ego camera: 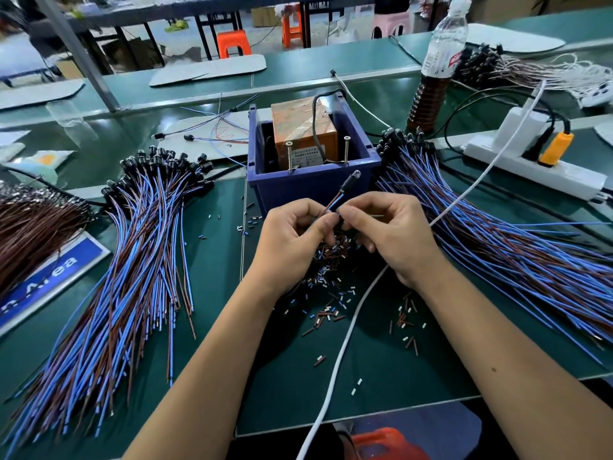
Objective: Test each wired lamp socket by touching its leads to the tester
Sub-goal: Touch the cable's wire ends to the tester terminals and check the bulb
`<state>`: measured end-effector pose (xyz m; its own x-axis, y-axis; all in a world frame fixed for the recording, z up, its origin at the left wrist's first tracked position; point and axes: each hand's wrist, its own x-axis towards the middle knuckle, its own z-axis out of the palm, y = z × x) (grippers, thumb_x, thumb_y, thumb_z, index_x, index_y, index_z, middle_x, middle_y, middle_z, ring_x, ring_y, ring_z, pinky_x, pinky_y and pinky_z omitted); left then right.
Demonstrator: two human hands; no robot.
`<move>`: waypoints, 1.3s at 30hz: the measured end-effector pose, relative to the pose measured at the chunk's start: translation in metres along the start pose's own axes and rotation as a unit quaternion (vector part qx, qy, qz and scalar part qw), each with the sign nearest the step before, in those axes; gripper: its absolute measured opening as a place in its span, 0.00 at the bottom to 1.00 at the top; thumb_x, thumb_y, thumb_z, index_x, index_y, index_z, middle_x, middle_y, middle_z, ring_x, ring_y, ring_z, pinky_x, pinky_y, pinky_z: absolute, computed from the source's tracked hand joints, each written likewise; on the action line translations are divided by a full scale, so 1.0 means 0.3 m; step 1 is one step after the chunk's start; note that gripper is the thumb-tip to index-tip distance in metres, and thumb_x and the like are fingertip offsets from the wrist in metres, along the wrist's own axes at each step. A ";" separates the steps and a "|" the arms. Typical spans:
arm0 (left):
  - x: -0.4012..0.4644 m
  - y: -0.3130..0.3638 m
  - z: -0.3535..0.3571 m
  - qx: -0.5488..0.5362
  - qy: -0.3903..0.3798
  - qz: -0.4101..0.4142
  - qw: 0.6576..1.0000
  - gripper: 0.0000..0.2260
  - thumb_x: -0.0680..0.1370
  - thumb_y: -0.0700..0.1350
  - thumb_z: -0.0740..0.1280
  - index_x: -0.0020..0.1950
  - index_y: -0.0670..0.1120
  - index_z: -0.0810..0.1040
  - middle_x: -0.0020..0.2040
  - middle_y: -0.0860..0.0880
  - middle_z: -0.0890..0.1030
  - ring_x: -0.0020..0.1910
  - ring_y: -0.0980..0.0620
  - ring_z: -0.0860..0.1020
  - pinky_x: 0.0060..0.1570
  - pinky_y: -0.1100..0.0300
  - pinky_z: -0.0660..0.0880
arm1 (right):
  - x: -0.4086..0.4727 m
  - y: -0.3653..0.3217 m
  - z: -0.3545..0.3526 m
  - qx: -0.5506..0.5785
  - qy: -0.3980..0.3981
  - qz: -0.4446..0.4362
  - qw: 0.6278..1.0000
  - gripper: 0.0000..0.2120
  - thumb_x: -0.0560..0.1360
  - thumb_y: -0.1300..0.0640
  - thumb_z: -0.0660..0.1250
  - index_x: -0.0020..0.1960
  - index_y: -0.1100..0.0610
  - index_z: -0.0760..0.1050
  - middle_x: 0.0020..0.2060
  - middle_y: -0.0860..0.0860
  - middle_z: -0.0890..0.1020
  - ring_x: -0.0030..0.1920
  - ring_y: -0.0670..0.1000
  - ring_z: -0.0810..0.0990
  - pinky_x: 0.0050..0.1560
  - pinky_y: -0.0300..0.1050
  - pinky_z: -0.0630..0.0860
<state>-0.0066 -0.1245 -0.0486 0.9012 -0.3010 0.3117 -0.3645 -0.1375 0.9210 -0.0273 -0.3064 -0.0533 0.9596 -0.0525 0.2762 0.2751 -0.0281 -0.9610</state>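
A: Item: wired lamp socket (349,183), location?

B: Held aloft before the tester (306,134), just beside its blue bin (311,184); leads pinched by left hand (292,240) and right hand (391,234).

A: Handling?

B: Judged light, wires limp, socket rigid; best gripped near the stripped ends. Untested stock was piled on the counter (212,260).

Two bare forearms reaching up from the bottom of the frame, no sleeves, watch or rings showing, left hand (295,240) and right hand (394,237) ungloved, a small dark mole on the right forearm at lower right
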 end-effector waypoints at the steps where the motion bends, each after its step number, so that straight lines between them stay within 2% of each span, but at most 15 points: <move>1: -0.001 0.002 0.002 -0.001 0.002 0.003 1.000 0.06 0.81 0.41 0.70 0.45 0.43 0.82 0.33 0.50 0.82 0.33 0.58 0.78 0.39 0.66 0.73 | -0.002 -0.001 0.001 0.006 -0.005 0.001 1.000 0.02 0.77 0.58 0.75 0.46 0.53 0.86 0.34 0.52 0.84 0.26 0.44 0.74 0.26 0.36 0.69; 3: -0.001 0.006 0.008 -0.008 0.019 0.011 1.000 0.06 0.82 0.40 0.70 0.46 0.41 0.82 0.33 0.50 0.82 0.33 0.58 0.78 0.39 0.66 0.73 | -0.004 0.000 0.004 0.031 -0.015 0.012 0.999 0.01 0.76 0.58 0.76 0.48 0.55 0.86 0.34 0.52 0.85 0.27 0.43 0.74 0.27 0.36 0.70; 7: -0.004 0.019 0.021 -0.030 0.050 0.025 0.998 0.06 0.82 0.39 0.69 0.46 0.39 0.81 0.33 0.50 0.82 0.33 0.58 0.78 0.39 0.66 0.75 | -0.009 -0.006 0.022 0.087 -0.020 0.020 0.996 0.06 0.73 0.58 0.77 0.49 0.57 0.86 0.33 0.49 0.84 0.26 0.43 0.73 0.27 0.35 0.69; 11: -0.009 0.033 0.035 -0.029 0.081 0.050 0.995 0.06 0.83 0.39 0.68 0.46 0.41 0.80 0.34 0.49 0.82 0.34 0.57 0.79 0.40 0.65 0.76 | -0.013 -0.023 0.047 0.140 0.007 0.002 0.990 0.06 0.72 0.61 0.75 0.48 0.60 0.85 0.35 0.50 0.86 0.28 0.41 0.77 0.30 0.34 0.72; 14: -0.016 0.045 0.051 0.013 0.152 0.097 0.983 0.06 0.83 0.41 0.69 0.46 0.44 0.80 0.36 0.50 0.84 0.35 0.54 0.82 0.40 0.61 0.78 | -0.010 -0.034 0.052 0.162 0.019 -0.013 0.987 0.02 0.74 0.60 0.74 0.47 0.57 0.84 0.39 0.52 0.86 0.28 0.44 0.76 0.30 0.37 0.72; 15: -0.019 0.049 0.056 0.033 0.187 0.116 0.975 0.06 0.83 0.42 0.69 0.46 0.46 0.80 0.36 0.51 0.84 0.35 0.54 0.82 0.40 0.61 0.77 | -0.008 -0.037 0.050 0.155 0.023 -0.019 0.987 0.01 0.77 0.61 0.73 0.48 0.57 0.83 0.41 0.53 0.86 0.26 0.46 0.73 0.30 0.40 0.72; 18: -0.021 0.059 0.058 0.045 0.288 0.143 0.946 0.04 0.82 0.43 0.70 0.48 0.46 0.79 0.36 0.52 0.84 0.36 0.52 0.83 0.40 0.59 0.78 | 0.003 -0.039 0.045 0.118 0.053 -0.041 0.991 0.04 0.83 0.63 0.67 0.50 0.58 0.77 0.45 0.58 0.87 0.22 0.49 0.68 0.29 0.44 0.73; 20: -0.015 0.063 0.051 0.026 0.347 0.128 0.929 0.04 0.81 0.43 0.71 0.48 0.44 0.79 0.36 0.52 0.84 0.37 0.52 0.84 0.41 0.60 0.77 | 0.005 -0.039 0.046 0.052 0.096 -0.068 0.992 0.03 0.83 0.62 0.67 0.50 0.58 0.78 0.42 0.56 0.87 0.22 0.48 0.70 0.27 0.41 0.73; 22: -0.010 0.065 0.041 -0.003 0.382 0.097 0.919 0.04 0.81 0.43 0.72 0.47 0.44 0.81 0.36 0.51 0.85 0.37 0.54 0.84 0.42 0.62 0.77 | 0.005 -0.032 0.054 -0.039 0.151 -0.106 0.982 0.03 0.82 0.60 0.70 0.50 0.57 0.81 0.38 0.52 0.86 0.27 0.47 0.77 0.30 0.40 0.75; 25: -0.002 0.065 0.030 -0.015 0.403 0.065 0.913 0.05 0.80 0.41 0.72 0.45 0.45 0.82 0.36 0.52 0.85 0.37 0.53 0.82 0.43 0.62 0.77 | 0.015 -0.032 0.065 -0.143 0.244 -0.176 0.943 0.04 0.82 0.59 0.70 0.49 0.55 0.83 0.38 0.47 0.84 0.37 0.48 0.82 0.38 0.42 0.79; 29: 0.004 0.061 0.033 -0.025 0.400 0.056 0.915 0.05 0.80 0.36 0.69 0.47 0.44 0.83 0.39 0.51 0.86 0.40 0.50 0.84 0.46 0.60 0.78 | 0.048 -0.041 0.087 -0.213 0.303 -0.229 0.900 0.06 0.81 0.60 0.69 0.50 0.59 0.85 0.42 0.48 0.85 0.43 0.45 0.82 0.42 0.41 0.80; 33: 0.010 0.058 0.033 -0.006 0.392 0.064 0.918 0.05 0.80 0.36 0.69 0.49 0.42 0.85 0.40 0.50 0.86 0.40 0.53 0.83 0.46 0.61 0.79 | 0.071 -0.038 0.115 -0.239 0.316 -0.246 0.884 0.07 0.81 0.61 0.70 0.50 0.61 0.86 0.43 0.50 0.86 0.42 0.47 0.83 0.43 0.48 0.81; 37: 0.017 0.056 0.030 -0.009 0.382 0.065 0.922 0.07 0.80 0.35 0.69 0.50 0.45 0.85 0.40 0.51 0.85 0.41 0.55 0.83 0.49 0.60 0.80 | 0.081 -0.039 0.134 -0.246 0.325 -0.245 0.880 0.07 0.81 0.61 0.69 0.52 0.62 0.86 0.44 0.51 0.87 0.43 0.46 0.84 0.44 0.44 0.81; 39: 0.017 0.057 0.032 -0.010 0.376 0.062 0.924 0.06 0.81 0.36 0.69 0.52 0.43 0.85 0.40 0.50 0.86 0.41 0.57 0.83 0.49 0.62 0.79 | 0.080 -0.041 0.135 -0.246 0.320 -0.246 0.881 0.07 0.81 0.61 0.69 0.52 0.62 0.86 0.44 0.51 0.87 0.43 0.46 0.84 0.45 0.43 0.81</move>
<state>-0.0106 -0.1375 -0.0335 0.7636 0.4299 0.4818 -0.4774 -0.1265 0.8695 -0.0052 -0.2670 -0.0353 0.4585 -0.4612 0.7597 0.4394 -0.6254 -0.6448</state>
